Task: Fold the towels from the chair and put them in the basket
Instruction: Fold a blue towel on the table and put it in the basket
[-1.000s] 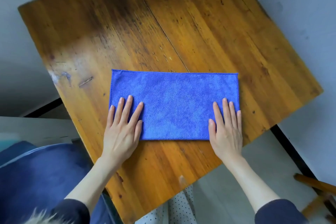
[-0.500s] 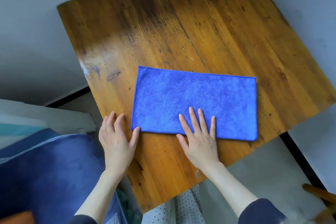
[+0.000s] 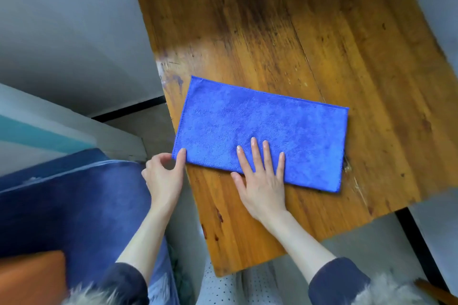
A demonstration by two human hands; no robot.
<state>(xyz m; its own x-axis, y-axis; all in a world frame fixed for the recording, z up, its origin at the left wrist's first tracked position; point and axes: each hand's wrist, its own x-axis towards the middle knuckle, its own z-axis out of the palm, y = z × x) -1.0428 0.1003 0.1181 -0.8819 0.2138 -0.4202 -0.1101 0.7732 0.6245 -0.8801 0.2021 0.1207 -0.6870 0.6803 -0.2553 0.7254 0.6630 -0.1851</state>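
Left grip (image 3: 164,176) pinches the towel's (image 3: 262,129) left corner; right grip (image 3: 262,178) presses flat.

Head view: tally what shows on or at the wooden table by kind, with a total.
Blue towel, folded flat on the table: 1
Wooden table: 1
Hands: 2, the left hand with fingers at the towel's near left corner, the right hand flat on the towel
Total: 4

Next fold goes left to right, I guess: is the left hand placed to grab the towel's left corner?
Probably yes: the left hand already touches the towel at that corner, nothing between.
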